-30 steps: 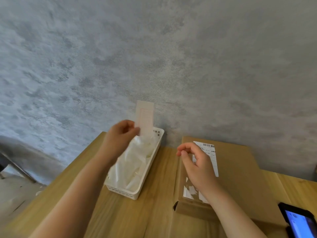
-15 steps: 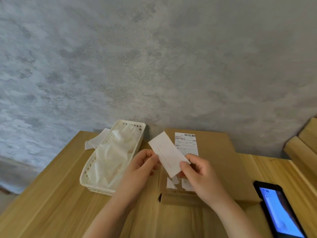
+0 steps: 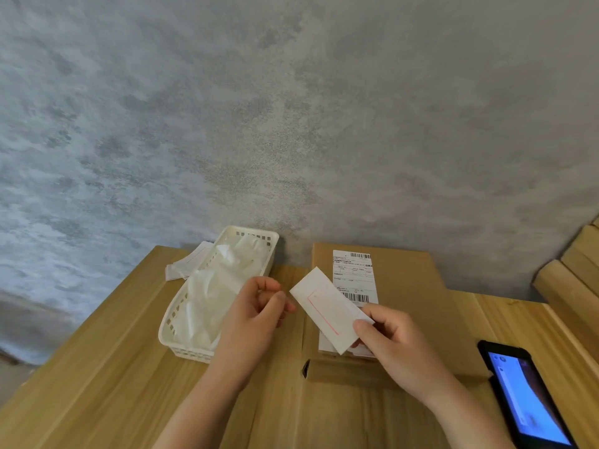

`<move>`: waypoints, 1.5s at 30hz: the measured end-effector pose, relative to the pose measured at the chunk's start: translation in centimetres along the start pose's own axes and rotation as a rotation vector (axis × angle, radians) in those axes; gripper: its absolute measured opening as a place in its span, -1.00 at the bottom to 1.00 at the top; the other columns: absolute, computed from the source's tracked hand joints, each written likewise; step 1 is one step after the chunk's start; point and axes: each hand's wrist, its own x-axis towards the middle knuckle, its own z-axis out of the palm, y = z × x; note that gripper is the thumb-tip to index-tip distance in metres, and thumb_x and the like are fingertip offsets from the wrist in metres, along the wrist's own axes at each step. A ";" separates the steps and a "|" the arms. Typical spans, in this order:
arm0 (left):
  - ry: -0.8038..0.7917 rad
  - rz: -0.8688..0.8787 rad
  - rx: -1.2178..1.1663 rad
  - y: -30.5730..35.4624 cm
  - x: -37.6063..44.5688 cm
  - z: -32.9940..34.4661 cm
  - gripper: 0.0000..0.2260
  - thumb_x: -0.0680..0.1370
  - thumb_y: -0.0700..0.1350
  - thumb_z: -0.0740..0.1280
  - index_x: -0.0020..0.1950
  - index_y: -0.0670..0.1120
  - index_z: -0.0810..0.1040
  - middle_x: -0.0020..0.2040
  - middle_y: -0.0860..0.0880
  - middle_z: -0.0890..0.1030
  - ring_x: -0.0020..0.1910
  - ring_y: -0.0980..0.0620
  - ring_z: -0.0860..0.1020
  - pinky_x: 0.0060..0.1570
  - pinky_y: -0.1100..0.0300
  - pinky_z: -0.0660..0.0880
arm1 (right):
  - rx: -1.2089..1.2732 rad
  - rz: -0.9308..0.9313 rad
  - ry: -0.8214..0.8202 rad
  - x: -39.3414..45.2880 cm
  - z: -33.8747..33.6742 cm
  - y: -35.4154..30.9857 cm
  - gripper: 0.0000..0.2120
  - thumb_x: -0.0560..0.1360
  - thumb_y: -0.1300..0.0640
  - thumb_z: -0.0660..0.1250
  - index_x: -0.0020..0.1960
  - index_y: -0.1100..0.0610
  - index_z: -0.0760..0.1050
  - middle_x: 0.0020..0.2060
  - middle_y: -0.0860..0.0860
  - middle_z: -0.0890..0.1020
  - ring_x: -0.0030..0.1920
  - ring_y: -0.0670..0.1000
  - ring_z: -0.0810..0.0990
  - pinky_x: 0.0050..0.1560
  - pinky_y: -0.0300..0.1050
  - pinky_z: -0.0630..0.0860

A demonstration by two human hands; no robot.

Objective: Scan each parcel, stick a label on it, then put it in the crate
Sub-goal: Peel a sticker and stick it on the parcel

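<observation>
A flat brown cardboard parcel (image 3: 405,286) lies on the wooden table (image 3: 97,367) against the wall, with a printed barcode shipping label (image 3: 355,273) on its top. My right hand (image 3: 398,348) pinches the near end of a white label (image 3: 327,314) with a red outlined box, and holds it tilted above the parcel's left part. My left hand (image 3: 256,315) hovers just left of the label's far corner, fingers curled, with nothing visibly in them.
A white perforated basket (image 3: 181,322) full of white sheets stands left of the parcel, with loose slips (image 3: 184,265) behind it. A phone (image 3: 525,396) with a lit blue screen lies at the right. Wooden slats (image 3: 573,280) rise at the far right. A grey wall closes off the back.
My left hand lifted the label from the basket and brought it right over the parcel. My right hand took hold of its near end, and my left hand has come off it.
</observation>
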 end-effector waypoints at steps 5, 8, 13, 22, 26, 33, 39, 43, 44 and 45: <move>-0.041 0.032 0.072 0.1 -0.3 -0.1 -0.82 0.61 -0.12 0.28 -0.15 0.00 0.63 -0.20 -0.08 0.67 -0.16 -0.18 0.58 0.00 -0.11 0.56 | -0.023 0.050 -0.040 -0.4 -0.2 -0.4 -0.79 0.62 0.17 0.27 -0.14 0.18 0.60 -0.15 -0.12 0.70 -0.07 -0.14 0.64 -0.21 -0.29 0.51; -0.049 0.037 0.083 0.2 -0.5 -0.1 -0.80 0.61 -0.12 0.28 -0.17 0.03 0.63 -0.19 -0.05 0.68 -0.11 -0.24 0.57 0.02 -0.14 0.55 | -0.044 0.055 -0.052 -0.6 -0.3 -0.5 -0.79 0.62 0.19 0.26 -0.14 0.19 0.61 -0.15 -0.16 0.71 -0.07 -0.18 0.64 -0.20 -0.30 0.52; -0.060 0.043 0.088 0.2 -0.7 -0.3 -0.79 0.60 -0.14 0.28 -0.18 0.05 0.62 -0.21 -0.04 0.69 -0.16 -0.17 0.56 0.04 -0.17 0.54 | -0.078 0.064 -0.049 -0.7 -0.5 0.0 -0.79 0.62 0.15 0.27 -0.09 0.18 0.63 -0.10 -0.09 0.72 0.01 -0.09 0.66 -0.05 0.02 0.60; -0.159 0.086 -0.086 0.9 -2.0 -0.5 -0.80 0.61 -0.18 0.32 -0.20 0.00 0.61 -0.14 -0.17 0.61 -0.13 0.01 0.52 -0.04 0.09 0.48 | -0.406 -0.103 0.360 -0.6 0.6 -0.3 -0.65 0.51 -0.02 0.40 0.24 -0.04 0.40 0.11 -0.14 0.54 -0.01 -0.21 0.52 -0.12 -0.35 0.52; -0.177 0.162 -0.115 1.8 -3.0 0.6 -0.91 0.49 -0.03 0.36 -0.18 0.01 0.62 -0.20 -0.12 0.56 -0.17 0.08 0.49 -0.05 0.17 0.44 | -0.594 -0.655 0.489 -1.0 3.2 -1.8 -0.82 0.53 0.10 0.36 0.08 0.15 0.53 0.00 -0.05 0.57 0.04 -0.05 0.55 0.02 -0.16 0.53; -0.153 0.297 -0.043 1.9 -3.3 0.6 -0.84 0.43 0.10 0.38 -0.14 0.04 0.64 -0.12 0.02 0.60 -0.08 0.03 0.56 0.00 0.02 0.50 | -0.416 -0.601 0.392 -0.8 4.2 -3.1 -0.85 0.54 0.01 0.31 0.00 0.06 0.58 -0.13 -0.17 0.60 -0.05 -0.18 0.55 -0.08 -0.20 0.51; -0.110 0.333 0.073 1.6 -3.5 0.6 -0.86 0.43 0.14 0.37 -0.15 0.12 0.65 -0.06 0.09 0.58 -0.03 0.06 0.56 0.04 0.04 0.48 | -0.356 -0.589 0.342 -0.6 3.8 -3.1 -0.87 0.54 0.01 0.30 -0.09 0.04 0.57 -0.21 -0.19 0.57 -0.12 -0.12 0.56 -0.17 -0.11 0.52; -0.091 0.325 0.102 1.5 -3.5 0.5 -0.84 0.42 0.14 0.37 -0.14 0.11 0.65 -0.06 0.11 0.58 -0.01 0.06 0.56 0.05 0.05 0.49 | -0.376 -0.585 0.334 -0.4 4.0 -3.1 -0.87 0.53 0.01 0.29 -0.11 0.03 0.56 -0.23 -0.19 0.56 -0.14 -0.12 0.54 -0.19 -0.10 0.51; -0.088 0.324 0.107 1.4 -3.5 0.5 -0.84 0.42 0.14 0.37 -0.14 0.11 0.66 -0.06 0.11 0.58 0.00 0.05 0.56 0.06 0.04 0.49 | -0.387 -0.580 0.333 -0.4 4.0 -3.0 -0.86 0.54 0.01 0.28 -0.11 0.03 0.55 -0.24 -0.19 0.56 -0.15 -0.11 0.54 -0.21 -0.09 0.51; -0.087 0.323 0.111 1.3 -3.5 0.5 -0.85 0.42 0.14 0.37 -0.13 0.12 0.66 -0.05 0.11 0.57 0.01 0.04 0.56 0.07 0.04 0.49 | -0.398 -0.578 0.333 -0.3 4.1 -3.0 -0.86 0.53 0.01 0.27 -0.12 0.03 0.55 -0.25 -0.18 0.56 -0.17 -0.11 0.54 -0.23 -0.09 0.51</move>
